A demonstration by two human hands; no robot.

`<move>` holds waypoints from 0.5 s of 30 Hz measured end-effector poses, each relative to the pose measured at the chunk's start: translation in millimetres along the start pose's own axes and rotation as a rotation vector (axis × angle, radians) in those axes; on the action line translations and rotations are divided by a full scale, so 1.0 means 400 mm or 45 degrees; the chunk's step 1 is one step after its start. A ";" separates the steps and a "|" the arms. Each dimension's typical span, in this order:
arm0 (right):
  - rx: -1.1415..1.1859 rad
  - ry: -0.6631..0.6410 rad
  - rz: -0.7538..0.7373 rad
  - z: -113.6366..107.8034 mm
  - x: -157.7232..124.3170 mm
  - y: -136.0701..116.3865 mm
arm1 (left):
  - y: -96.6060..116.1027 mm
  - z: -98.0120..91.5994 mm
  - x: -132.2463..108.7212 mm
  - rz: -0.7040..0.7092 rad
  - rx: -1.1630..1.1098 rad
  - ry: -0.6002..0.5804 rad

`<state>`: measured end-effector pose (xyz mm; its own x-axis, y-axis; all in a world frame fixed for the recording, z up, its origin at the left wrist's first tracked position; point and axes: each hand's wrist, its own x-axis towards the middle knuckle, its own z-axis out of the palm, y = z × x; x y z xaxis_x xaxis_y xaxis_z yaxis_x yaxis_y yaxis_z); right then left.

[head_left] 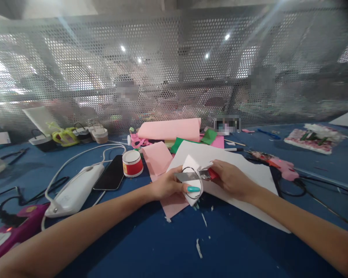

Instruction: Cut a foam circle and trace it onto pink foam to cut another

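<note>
My left hand (174,185) grips a small white piece of foam sheet or card (192,177) marked with a curved black line, its thumb with a turquoise nail pressed on the front. In my right hand (229,177) is a utility knife (204,175) with a red handle. Its wide metal blade lies across the white piece, pointing toward my left fingers. The edge beside the black line looks partly cut. Below both hands spread a large white sheet (243,170) and a pink sheet (158,158).
Left stand a red-and-white paper cup (132,163), a black phone (110,173), a white power strip (78,189) with cables and a purple device (20,227). Rolled pink sheet (171,129) lies behind. A pink glue gun (278,165) rests right. White scraps (198,248) lie in front.
</note>
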<state>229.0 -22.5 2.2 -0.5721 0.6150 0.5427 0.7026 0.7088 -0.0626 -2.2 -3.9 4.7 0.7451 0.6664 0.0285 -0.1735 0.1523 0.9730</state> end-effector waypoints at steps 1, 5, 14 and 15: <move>-0.006 -0.002 -0.002 -0.001 0.000 -0.001 | 0.004 0.004 -0.001 0.000 0.013 0.019; 0.009 0.005 0.003 -0.003 0.002 -0.004 | 0.012 0.016 -0.002 0.005 -0.004 0.011; 0.153 0.087 0.187 -0.004 0.009 -0.021 | 0.011 0.008 -0.009 -0.136 -0.358 -0.173; 0.128 0.097 0.196 -0.005 0.009 -0.018 | 0.014 0.005 -0.009 -0.112 -0.372 -0.154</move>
<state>222.7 -26.1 6.1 -0.4248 0.6938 0.5815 0.7316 0.6415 -0.2310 -4.8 -7.0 10.4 0.8336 0.5523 -0.0083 -0.2696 0.4199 0.8666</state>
